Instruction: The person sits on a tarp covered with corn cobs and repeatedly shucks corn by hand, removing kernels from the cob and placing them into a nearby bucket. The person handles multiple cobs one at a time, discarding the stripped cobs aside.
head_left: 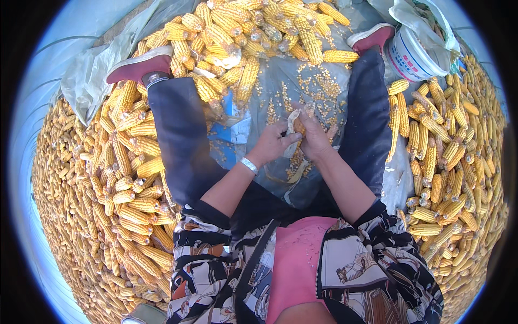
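Between my legs, both hands meet over an ear of corn (298,127) that is mostly covered by fingers. A strip of pale, dry husk (292,120) shows at its near side. My left hand (272,143), with a silver bracelet at the wrist, is closed with thumb and fingers pinched at the husk. Wrapped round the ear from the other side is my right hand (314,137). Loose corn kernels (318,86) lie scattered on the grey sheet (264,102) beyond and beneath the hands.
Yellow corn ears (237,27) are heaped ahead, with large piles (135,216) to the left and more ears (442,156) to the right. A white bucket (413,56) lined with plastic leans at the far right. A blue and white bag (234,127) lies left of the hands.
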Demonstrator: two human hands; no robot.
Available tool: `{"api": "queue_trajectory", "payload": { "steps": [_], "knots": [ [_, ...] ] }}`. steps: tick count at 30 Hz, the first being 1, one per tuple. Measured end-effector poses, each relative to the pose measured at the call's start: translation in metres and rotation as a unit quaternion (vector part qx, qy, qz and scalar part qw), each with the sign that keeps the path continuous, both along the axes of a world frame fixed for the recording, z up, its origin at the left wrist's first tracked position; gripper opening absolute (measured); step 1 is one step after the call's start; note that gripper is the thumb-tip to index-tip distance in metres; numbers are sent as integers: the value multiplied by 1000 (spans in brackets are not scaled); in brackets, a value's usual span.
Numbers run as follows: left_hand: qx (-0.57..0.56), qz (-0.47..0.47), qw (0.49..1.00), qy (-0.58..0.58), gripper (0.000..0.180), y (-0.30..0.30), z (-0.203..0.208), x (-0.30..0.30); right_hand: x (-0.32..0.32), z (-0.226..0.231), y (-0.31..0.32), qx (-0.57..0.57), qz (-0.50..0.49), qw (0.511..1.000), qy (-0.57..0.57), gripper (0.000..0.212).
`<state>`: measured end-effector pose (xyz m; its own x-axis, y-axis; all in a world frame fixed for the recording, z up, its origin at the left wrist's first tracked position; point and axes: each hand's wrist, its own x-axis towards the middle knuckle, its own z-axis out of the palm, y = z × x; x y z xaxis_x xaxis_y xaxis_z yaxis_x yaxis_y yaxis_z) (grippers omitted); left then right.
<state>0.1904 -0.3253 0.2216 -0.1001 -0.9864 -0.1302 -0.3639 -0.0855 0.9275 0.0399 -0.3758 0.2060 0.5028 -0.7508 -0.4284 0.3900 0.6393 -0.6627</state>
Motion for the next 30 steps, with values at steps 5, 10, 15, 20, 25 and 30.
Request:
{"api": "queue_trajectory", "payload": {
  "steps": [5, 10, 15, 20, 25, 30],
  "knots": [
    [15, 150, 978, 144, 22, 7, -5, -22, -1, -2, 0, 87, -135, 984, -77, 51],
    [105, 305, 775, 543, 22, -5, 0, -28, -17, -9, -4, 237, -292, 920, -113, 50],
    [170, 243, 636, 712, 29, 27, 11, -45, -35, 6, -10, 234, -253, 939, -15, 25],
    [241, 196, 636, 706, 35, 44, 49, -75, -78, 8, -23, 161, -198, 967, 22, 20],
    [173, -159, 829, 508, 35, 90, 95, -95, -222, 44, -119, 96, -377, 917, 87, 26],
    [118, -194, 906, -358, 31, 78, 57, -36, -410, 157, -148, -91, -574, 799, 154, 65]
  ]
}}
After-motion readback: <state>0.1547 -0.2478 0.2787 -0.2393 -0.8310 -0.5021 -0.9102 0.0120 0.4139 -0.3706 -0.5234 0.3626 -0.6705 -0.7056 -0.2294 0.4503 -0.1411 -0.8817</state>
